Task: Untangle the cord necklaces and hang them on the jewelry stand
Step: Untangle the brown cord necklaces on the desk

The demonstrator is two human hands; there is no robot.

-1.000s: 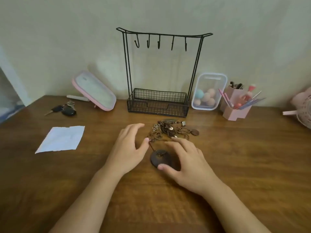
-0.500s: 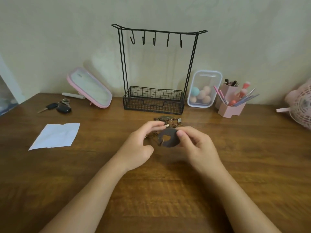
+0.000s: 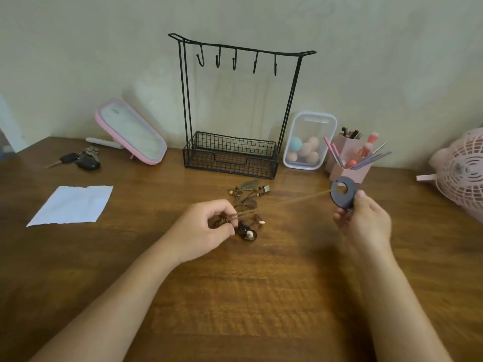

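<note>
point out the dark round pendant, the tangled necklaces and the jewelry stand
dark round pendant (image 3: 344, 201), head view, on the disc's lower face below its hole
tangled necklaces (image 3: 250, 204), head view, on a brown pendant mid-heap
jewelry stand (image 3: 230, 167), head view, on the basket's front mesh wall

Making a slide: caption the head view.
The right hand holds the disc pendant, its cord stretched to the tangle pinched by the left hand.

A home dressing corner: a wooden worktop (image 3: 261, 296) against a plain wall carries a pink mirror (image 3: 130, 131), a makeup-brush holder (image 3: 347, 163), keys (image 3: 81, 160) and a pink fan (image 3: 462, 171).
</note>
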